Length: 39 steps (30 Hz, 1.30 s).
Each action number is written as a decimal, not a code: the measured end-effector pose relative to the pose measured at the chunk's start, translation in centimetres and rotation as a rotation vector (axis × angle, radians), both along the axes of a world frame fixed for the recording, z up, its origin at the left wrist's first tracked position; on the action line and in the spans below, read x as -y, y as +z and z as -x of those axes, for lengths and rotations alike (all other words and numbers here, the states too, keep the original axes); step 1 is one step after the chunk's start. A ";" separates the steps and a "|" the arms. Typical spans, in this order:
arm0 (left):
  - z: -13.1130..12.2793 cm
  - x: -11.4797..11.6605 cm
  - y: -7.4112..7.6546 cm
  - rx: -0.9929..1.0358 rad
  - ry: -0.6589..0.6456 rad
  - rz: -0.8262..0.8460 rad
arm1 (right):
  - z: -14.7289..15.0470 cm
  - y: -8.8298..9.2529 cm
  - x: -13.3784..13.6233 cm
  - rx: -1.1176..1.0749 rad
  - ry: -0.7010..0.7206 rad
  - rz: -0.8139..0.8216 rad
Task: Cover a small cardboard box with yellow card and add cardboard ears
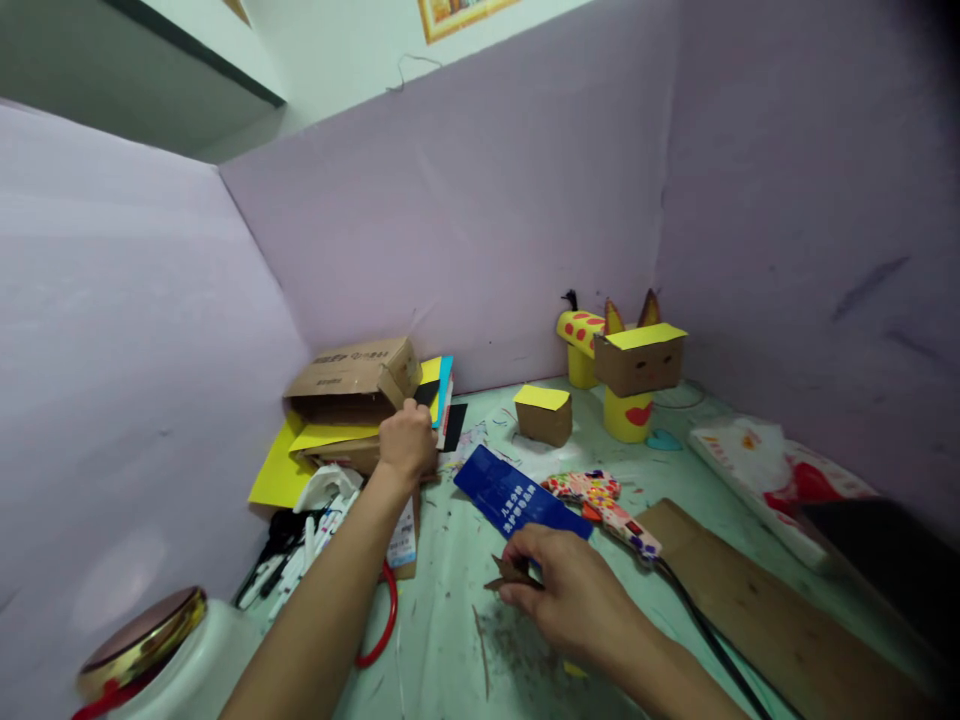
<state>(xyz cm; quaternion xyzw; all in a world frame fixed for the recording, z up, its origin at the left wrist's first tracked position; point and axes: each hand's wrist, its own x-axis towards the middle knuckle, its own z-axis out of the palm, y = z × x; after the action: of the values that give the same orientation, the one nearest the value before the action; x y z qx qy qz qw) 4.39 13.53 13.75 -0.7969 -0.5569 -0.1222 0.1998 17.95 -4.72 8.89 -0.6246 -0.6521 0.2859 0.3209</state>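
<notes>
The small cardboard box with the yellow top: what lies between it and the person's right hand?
In the head view, a blue card with white lettering lies between the small cardboard box and the right hand.

The left hand (407, 438) shows us its knuckles, fingertips tucked out of sight, and what they touch we cannot tell! The right hand (570, 585) covers part of the brown pieces (511, 573) and the blue card's (499, 490) near edge! Up top, the picture frame (454, 16) is sliced off; the white jar (191, 665) drops out below; the dark slab (892, 570) blurs away right!
</notes>
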 end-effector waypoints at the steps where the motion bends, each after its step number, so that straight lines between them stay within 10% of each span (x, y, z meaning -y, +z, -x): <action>1: -0.1 -0.4 0.2 0.014 0.011 0.009 | 0.1 0.0 0.1 -0.019 -0.007 -0.006; 5: -1.0 -0.2 1.1 0.133 0.049 0.021 | 0.3 0.2 0.3 -0.077 -0.049 0.003; 10: -0.6 6.4 0.0 0.380 -0.057 0.027 | 0.4 0.2 -0.5 -0.407 -0.244 -0.027; 14: 1.0 12.6 -3.4 1.177 -0.097 0.659 | 1.1 -0.3 -1.4 -0.848 -0.358 0.065; 18: 1.7 15.0 -6.2 1.521 -0.103 0.867 | 2.6 -1.2 -1.3 -0.971 -0.302 0.123; 27: 1.6 15.0 -7.6 1.479 -0.048 0.741 | 2.2 -2.5 -0.8 -0.575 -0.315 0.014; 39: 0.1 16.5 -8.0 1.524 -0.165 0.948 | 0.5 -2.9 0.9 -0.420 0.019 0.034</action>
<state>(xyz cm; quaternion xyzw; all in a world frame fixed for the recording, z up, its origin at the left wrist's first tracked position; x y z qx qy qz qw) 4.27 -3.00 5.70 -0.5362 -0.4713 -0.3888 -0.5825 17.46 -5.63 5.99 -0.5506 -0.5717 0.4238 0.4364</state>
